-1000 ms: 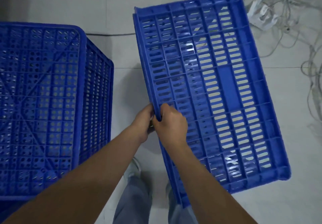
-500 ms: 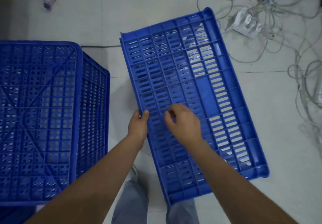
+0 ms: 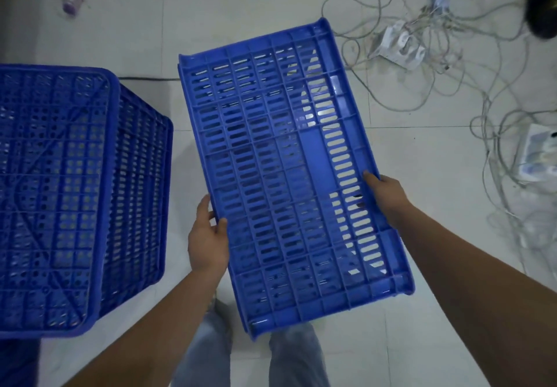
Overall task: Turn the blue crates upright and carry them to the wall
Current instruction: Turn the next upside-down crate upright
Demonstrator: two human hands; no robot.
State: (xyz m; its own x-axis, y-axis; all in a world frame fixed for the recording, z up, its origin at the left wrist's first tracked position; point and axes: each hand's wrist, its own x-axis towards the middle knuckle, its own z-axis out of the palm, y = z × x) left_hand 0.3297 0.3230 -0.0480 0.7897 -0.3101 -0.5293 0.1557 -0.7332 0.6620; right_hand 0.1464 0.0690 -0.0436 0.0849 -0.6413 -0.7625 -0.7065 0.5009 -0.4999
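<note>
Now both hands, left hand (image 3: 208, 237) and right hand (image 3: 388, 196), grip the crate (image 3: 283, 175) by its long sides, beside the big crate (image 3: 69, 199).

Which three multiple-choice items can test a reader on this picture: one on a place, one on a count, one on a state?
1. Where do the tangled cables lie?
A. on the floor, right of the held crate
B. inside the held crate
C. on top of the left crate

2. How many blue crates show?
A. one
B. two
C. four

3. How is the held crate gripped?
A. one hand on each long edge
B. both hands on one edge
C. not gripped

Answers: 1 A, the cables spread over the tiles at upper right. 2 B, the held one and the left crate. 3 A, left hand and right hand grip opposite edges.
</note>
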